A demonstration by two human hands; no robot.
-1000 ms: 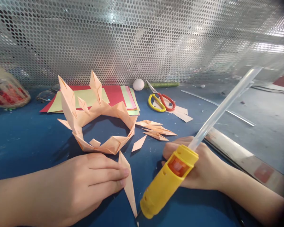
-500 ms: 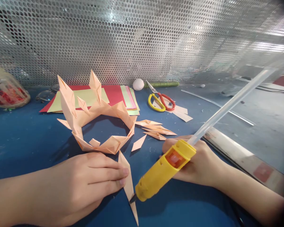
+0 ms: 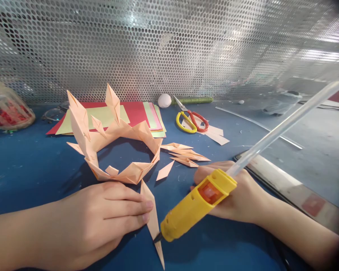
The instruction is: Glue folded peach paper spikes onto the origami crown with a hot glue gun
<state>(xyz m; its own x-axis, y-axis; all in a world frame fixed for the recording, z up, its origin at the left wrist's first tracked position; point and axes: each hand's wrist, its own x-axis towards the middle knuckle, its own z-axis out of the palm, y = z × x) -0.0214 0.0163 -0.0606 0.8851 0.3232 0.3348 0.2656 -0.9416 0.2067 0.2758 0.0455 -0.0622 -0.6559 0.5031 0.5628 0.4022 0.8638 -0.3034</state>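
"What does the head camera give you?"

"I have a blue table [image 3: 31, 158]. The left hand [image 3: 96, 218] lies toward its near edge, fingers together, tips over a long, pointed peach strip [image 3: 153, 223]. Its thumb is hidden, so I can't tell whether it pinches or only presses. The right hand [image 3: 240, 199] is curled round a yellow glue gun [image 3: 197, 207], tilted down to the left."

"Where's the strip?"

"Toward the table's near edge, in front of a peach paper ring [image 3: 134, 171] with upright points. The gun's black nozzle [image 3: 158, 238] is at the strip's right edge; I can't tell touching from just above."

"Which step is this?"

"Gluing the strip, I judge. The next move calls for a still left hand, a light right one, and fingers clear of the nozzle, which is likely hot."

"Anything nearby?"

"Folded pieces [image 3: 178, 146] right of the ring; scissors [image 3: 190, 113] toward the far edge."
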